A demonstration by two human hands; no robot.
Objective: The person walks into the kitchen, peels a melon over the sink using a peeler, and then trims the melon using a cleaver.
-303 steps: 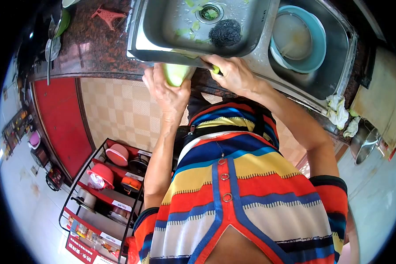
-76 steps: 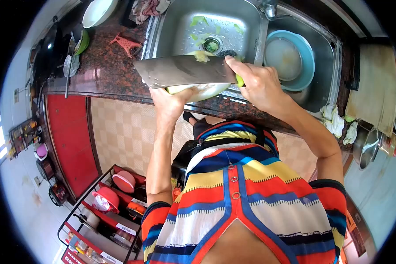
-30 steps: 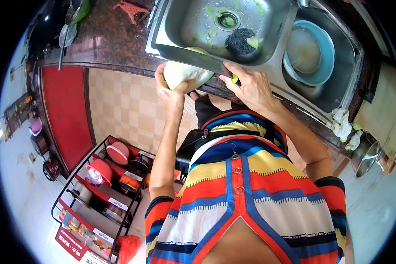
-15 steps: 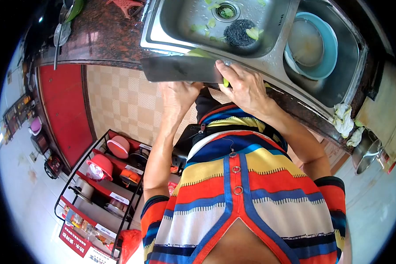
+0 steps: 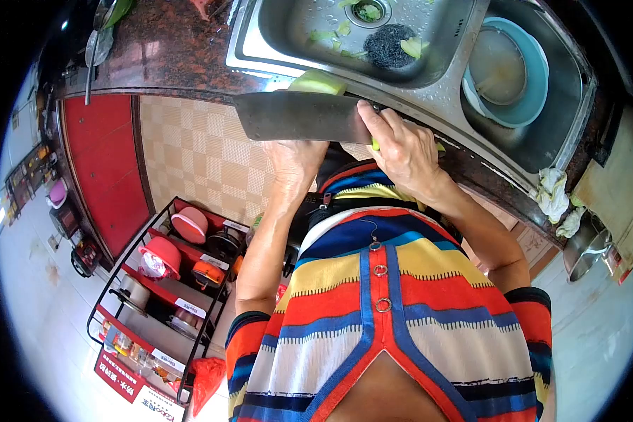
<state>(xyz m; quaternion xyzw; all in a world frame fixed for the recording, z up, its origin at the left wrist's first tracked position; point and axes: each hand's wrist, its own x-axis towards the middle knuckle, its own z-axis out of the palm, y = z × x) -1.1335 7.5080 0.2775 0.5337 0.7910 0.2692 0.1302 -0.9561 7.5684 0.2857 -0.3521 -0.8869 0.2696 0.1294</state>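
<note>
My right hand (image 5: 406, 151) grips the green handle of a broad cleaver (image 5: 302, 118), its thumb side pressed against the blade near the handle. The blade lies flat-side up across my left hand (image 5: 295, 158), which is wrapped round the pale green vegetable (image 5: 318, 82). Only the vegetable's upper end shows past the blade; the rest, and my left fingertips, are hidden beneath it. Both hands are in front of the sink's near edge. Green peelings (image 5: 323, 34) and a dark scouring pad (image 5: 389, 46) lie in the left sink basin (image 5: 288, 35).
A light blue basin (image 5: 538, 70) holding a round strainer-like item stands in the right sink. Pale cloths (image 5: 552, 195) hang at the counter's right edge. A black-framed rack (image 5: 144, 246) with red tubs stands at the lower left, near a red cabinet door (image 5: 102, 169).
Since a second ago, the cleaver has turned so its broad face shows and covers most of the vegetable. Both hands have shifted slightly down in view; the sink appears a little higher.
</note>
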